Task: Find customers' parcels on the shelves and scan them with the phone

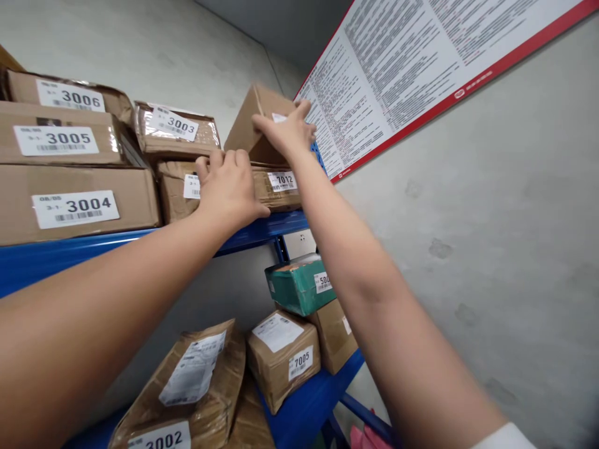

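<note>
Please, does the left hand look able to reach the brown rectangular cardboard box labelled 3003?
Probably yes. The left hand appears close to the lower right corner of the brown rectangular cardboard box labelled 3003, whose labelled side faces outward, mostly uncovered.

Right hand grips tilted carton; left hand beside parcel 7012, contact unclear.

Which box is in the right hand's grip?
The brown rectangular cardboard box above the brown cardboard parcel marked 7012; the right hand partly covers its white label. No other is in that grip.
</note>
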Demonstrator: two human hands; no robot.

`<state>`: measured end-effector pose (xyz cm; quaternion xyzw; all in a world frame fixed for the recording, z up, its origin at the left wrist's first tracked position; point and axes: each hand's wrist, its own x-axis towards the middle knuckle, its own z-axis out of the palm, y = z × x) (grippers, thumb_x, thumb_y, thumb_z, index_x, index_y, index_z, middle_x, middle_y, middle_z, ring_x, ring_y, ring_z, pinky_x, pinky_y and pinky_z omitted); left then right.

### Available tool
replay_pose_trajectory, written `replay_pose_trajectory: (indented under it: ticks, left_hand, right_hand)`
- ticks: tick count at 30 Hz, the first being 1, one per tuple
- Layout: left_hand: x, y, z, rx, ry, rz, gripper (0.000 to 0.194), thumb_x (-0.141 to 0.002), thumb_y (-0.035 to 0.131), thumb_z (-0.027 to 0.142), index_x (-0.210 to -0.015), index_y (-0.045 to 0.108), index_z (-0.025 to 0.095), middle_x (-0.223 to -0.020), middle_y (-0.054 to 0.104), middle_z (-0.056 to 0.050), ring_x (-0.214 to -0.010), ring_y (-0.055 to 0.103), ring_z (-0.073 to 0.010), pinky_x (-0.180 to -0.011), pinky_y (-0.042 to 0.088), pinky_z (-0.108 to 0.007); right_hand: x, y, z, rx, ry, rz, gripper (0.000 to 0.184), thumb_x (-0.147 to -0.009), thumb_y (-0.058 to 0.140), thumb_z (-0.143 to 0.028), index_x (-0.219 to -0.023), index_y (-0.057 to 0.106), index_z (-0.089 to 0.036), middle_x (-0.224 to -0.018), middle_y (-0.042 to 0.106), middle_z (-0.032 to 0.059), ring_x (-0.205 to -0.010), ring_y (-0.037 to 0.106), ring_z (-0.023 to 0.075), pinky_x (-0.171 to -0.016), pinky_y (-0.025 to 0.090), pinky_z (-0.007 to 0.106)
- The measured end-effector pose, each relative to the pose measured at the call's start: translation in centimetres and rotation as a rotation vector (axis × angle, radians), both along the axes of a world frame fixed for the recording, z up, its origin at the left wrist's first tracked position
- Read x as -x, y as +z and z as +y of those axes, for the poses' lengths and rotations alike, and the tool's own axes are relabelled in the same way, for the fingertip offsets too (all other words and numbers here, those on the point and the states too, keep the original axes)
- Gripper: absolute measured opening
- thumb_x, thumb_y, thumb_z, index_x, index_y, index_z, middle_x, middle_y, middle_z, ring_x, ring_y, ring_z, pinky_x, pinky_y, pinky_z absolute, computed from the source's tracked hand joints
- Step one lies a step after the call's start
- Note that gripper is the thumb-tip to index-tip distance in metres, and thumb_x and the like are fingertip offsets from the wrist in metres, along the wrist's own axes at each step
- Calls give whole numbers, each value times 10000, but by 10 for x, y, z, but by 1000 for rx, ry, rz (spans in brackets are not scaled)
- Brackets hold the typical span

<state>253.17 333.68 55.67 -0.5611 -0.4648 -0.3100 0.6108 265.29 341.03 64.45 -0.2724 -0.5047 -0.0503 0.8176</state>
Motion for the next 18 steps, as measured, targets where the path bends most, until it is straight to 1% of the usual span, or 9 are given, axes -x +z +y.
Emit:
replay_pose_trajectory:
  ticks: [2,4,7,9,11,13,16,18]
  left_hand:
    - [6,-1,3,-18,-1,27,814,-565,804,487,-1188,454,98,-1216,543,-208,-1208,411,-408,-1013,296,-541]
    - [12,-3,8,-34,-24,64,771,-590,785,485,-1187,457,124,-1211,546,-188,-1217,408,-401,-1035,265,-538]
    - [20,-6,13,-64,-94,122,752,-597,782,438,-1198,455,125,-1205,542,-178,-1232,394,-402,-1055,246,-544]
    - [26,-8,14,-75,-150,174,740,-624,763,399,-1231,440,126,-1233,527,-178,-1252,377,-402,-1065,242,-547]
    - [30,-8,14,-68,-192,216,715,-662,731,362,-1264,424,128,-1264,512,-178,-1264,368,-401,-1073,236,-553]
    - [32,-7,13,-52,-211,230,678,-682,706,325,-1267,428,124,-1269,513,-179,-1259,376,-402,-1077,227,-564]
    - [31,-4,13,-31,-207,218,624,-679,699,279,-1230,459,109,-1241,532,-183,-1243,391,-399,-1079,222,-565]
    - [31,-2,15,-15,-214,201,613,-680,700,273,-1221,467,105,-1237,533,-183,-1245,386,-398,-1082,219,-564]
  right_hand:
    - [-8,7,4,-101,-11,89,783,-642,715,-616,-1149,299,-189,-1137,520,94,-1101,455,319,-1002,361,482]
    - [-13,17,8,-154,-26,142,672,-680,704,-594,-1103,323,-236,-1148,508,62,-1093,434,285,-1009,368,453]
    - [-13,42,19,-238,-89,149,618,-647,763,-538,-1045,359,-292,-1182,493,20,-1066,406,245,-1006,384,412]
    - [-10,62,31,-266,-149,153,606,-646,763,-520,-1043,371,-284,-1162,484,18,-1016,393,226,-977,397,398]
    - [-6,80,44,-243,-194,129,619,-654,759,-491,-1070,368,-251,-1133,479,28,-982,371,205,-967,390,394]
    - [-5,93,58,-202,-217,76,648,-634,784,-433,-1081,364,-223,-1108,471,42,-982,364,199,-980,370,399]
    - [-8,101,78,-81,-216,63,743,-614,806,-408,-1152,339,-195,-1148,417,87,-1062,382,235,-1029,340,424]
    - [-13,102,91,-26,-183,-12,781,-665,767,-443,-1228,291,-186,-1187,381,122,-1119,383,268,-1051,329,486]
